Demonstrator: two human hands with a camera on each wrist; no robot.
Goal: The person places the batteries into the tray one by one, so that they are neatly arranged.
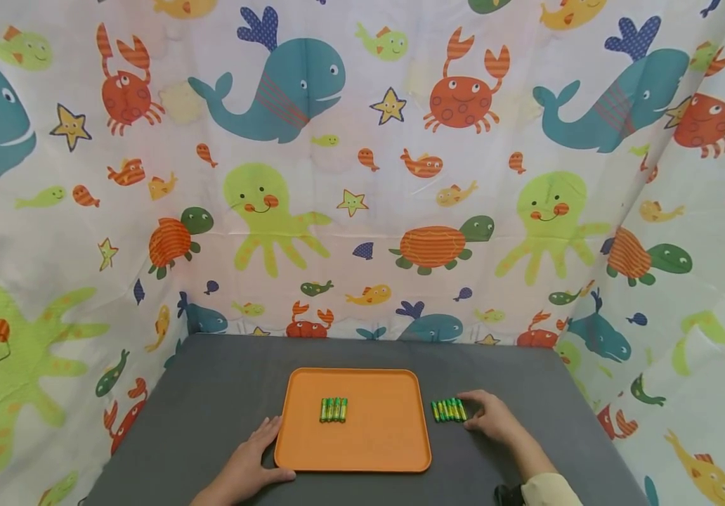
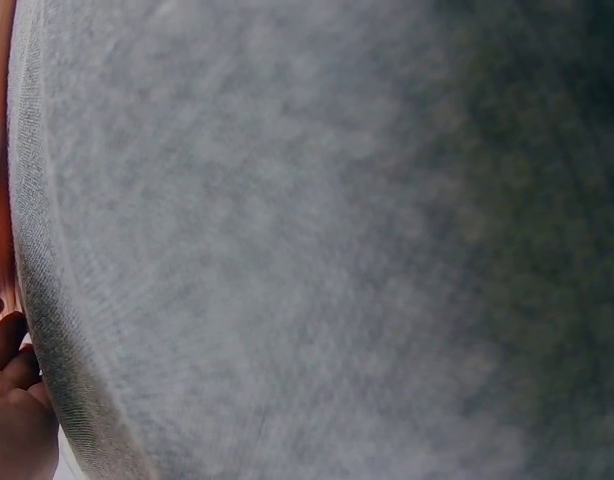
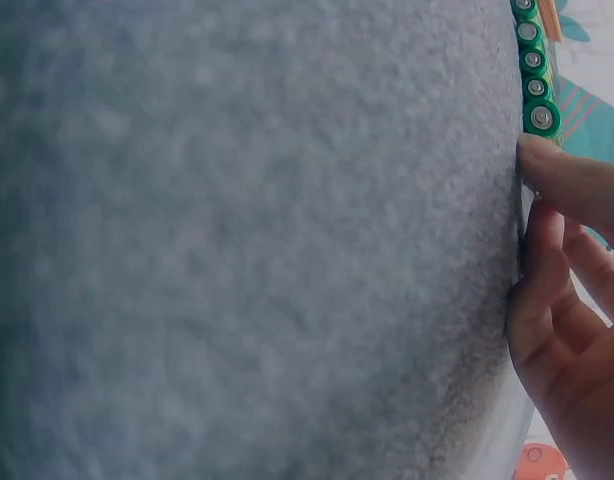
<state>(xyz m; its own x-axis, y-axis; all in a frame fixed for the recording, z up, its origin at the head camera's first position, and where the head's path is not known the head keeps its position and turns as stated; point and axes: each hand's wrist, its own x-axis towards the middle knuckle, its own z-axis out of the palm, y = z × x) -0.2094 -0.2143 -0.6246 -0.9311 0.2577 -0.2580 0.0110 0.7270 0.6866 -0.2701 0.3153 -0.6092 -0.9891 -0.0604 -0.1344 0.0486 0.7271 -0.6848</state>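
Note:
An orange tray (image 1: pixel 350 450) lies on the dark grey table. On its left half sits a row of several green-and-yellow batteries (image 1: pixel 334 410). My left hand (image 1: pixel 249 457) lies at the tray's front-left corner, fingertips along the left rim and thumb at the front edge. Right of the tray, a second row of batteries (image 1: pixel 447 410) lies side by side. At the right end of this row is my right hand (image 1: pixel 495 418), index finger by the far end of the last battery (image 3: pixel 542 118). In the right wrist view, the thumb tip is right beside that battery, whose flat end shows fully.
A white curtain (image 1: pixel 362 204) printed with sea animals surrounds the table at the back and both sides. Grey table surface (image 1: pixel 230 379) extends around the tray. A dark band (image 1: pixel 509 495) sits at my right wrist, beside a pale sleeve (image 1: pixel 549 490).

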